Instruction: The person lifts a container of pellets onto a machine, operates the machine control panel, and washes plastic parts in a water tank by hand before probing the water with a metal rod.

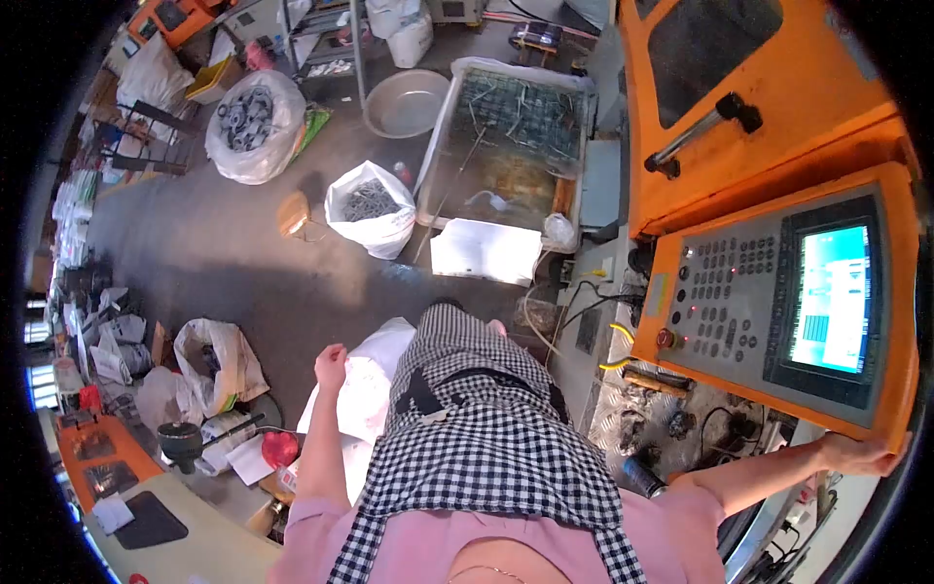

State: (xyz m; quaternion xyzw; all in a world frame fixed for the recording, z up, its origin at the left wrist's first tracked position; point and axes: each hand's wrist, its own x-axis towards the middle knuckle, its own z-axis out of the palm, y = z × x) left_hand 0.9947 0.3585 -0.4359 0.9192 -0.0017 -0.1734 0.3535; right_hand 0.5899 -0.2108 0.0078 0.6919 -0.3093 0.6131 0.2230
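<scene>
Touching the lower right corner of the orange-framed control panel (pixel 715 297), my right hand (pixel 861 455) sits near the edge of the view, arm stretched out to the side. My left hand (pixel 331 364) hangs in the air to the left of my checked apron (pixel 496 438), fingers bent loosely inward, with a white sack (pixel 375 375) nearest to it, lower down. Both hands look small here, and the fingers of the right one are partly hidden, so how firmly either closes I cannot tell.

The panel stands on my right, tilted in the view, its screen (pixel 829 300) lit and rows of buttons (pixel 720 258) beside it; a red knob (pixel 664 338) is near its lower left corner. Beyond it is an orange machine door (pixel 671 200) with a dark window (pixel 715 58) and a bar handle (pixel 693 138).

Ahead of me, a white board (pixel 484 251) is at the near end of a shallow tub (pixel 428 161), just beside a small bag (pixel 384 234) of grey parts (pixel 368 200). A round basin (pixel 407 105) stands to the left of the tub, and a bigger bag (pixel 255 165), also full of grey pieces (pixel 248 119), is farther left.
</scene>
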